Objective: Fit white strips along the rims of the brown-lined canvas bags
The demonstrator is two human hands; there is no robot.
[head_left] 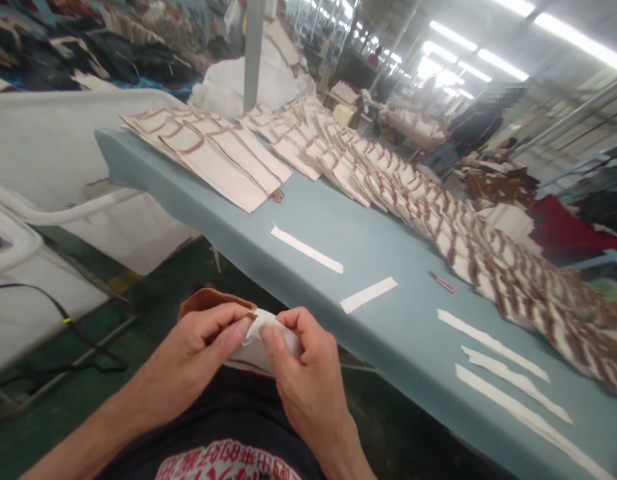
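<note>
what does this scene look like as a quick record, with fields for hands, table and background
left hand: pinching a brown-and-white piece
right hand: pinching its white part
table: blue-green surface
strips: five white strips on the table
tool: small pink-handled tool, type unclear
stock: cream pieces with brown bands, overlapping along the far side
background: white bin at left, another person at upper right

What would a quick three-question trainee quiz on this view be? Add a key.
1. True or false: the pink-handled tool lies on the table.
2. Which hands pinch the workpiece: (a) left only; (b) right only; (c) both?
3. How many loose white strips lie on the table?

Key:
1. True.
2. (c): left hand and right hand.
3. Five.
</note>
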